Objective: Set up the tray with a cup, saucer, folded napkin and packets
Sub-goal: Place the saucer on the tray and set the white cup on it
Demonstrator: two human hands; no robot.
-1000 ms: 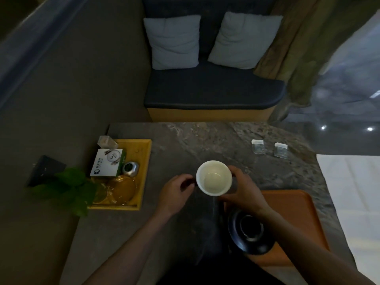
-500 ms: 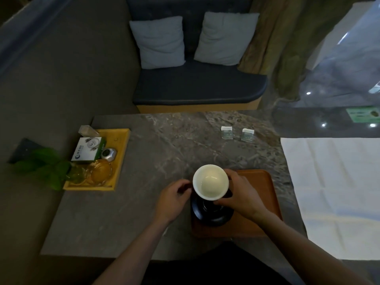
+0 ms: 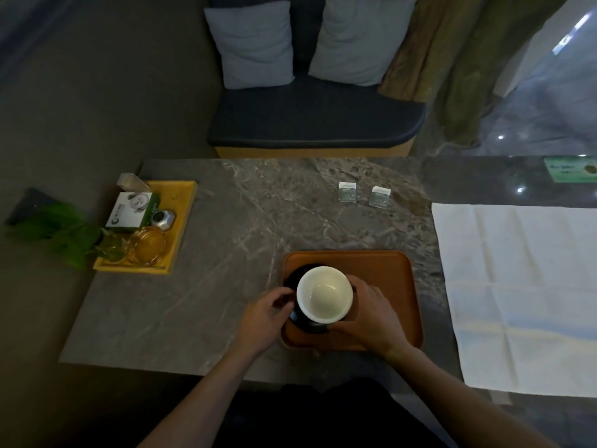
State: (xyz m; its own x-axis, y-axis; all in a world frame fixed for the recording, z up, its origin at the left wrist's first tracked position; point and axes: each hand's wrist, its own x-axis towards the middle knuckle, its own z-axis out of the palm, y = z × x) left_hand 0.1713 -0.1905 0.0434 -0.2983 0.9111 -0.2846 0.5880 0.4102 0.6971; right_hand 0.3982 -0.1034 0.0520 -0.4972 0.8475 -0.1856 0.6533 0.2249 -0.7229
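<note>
A white cup [image 3: 324,297] sits over a black saucer [image 3: 295,279] at the left end of the orange-brown tray [image 3: 387,279]. My left hand [image 3: 266,315] pinches the cup's left side, where its handle is hidden by my fingers. My right hand [image 3: 371,313] wraps the cup's right side. Whether the cup rests on the saucer or hovers just above it, I cannot tell. Two small white packets [image 3: 347,191] [image 3: 380,196] lie on the grey stone table [image 3: 226,253] beyond the tray. A large white napkin [image 3: 523,292] lies spread flat to the right.
A yellow tray [image 3: 181,221] at the table's left holds a white-green box [image 3: 132,211], a metal lidded jar [image 3: 162,218] and glass dishes [image 3: 148,245]. Green leaves [image 3: 64,234] hang beside it. A dark bench [image 3: 316,121] with two grey pillows stands behind the table.
Both hands have carried the cup from above the bare table, left of the tray, toward me and down onto the saucer on the tray. The view has shifted as my head moved.
</note>
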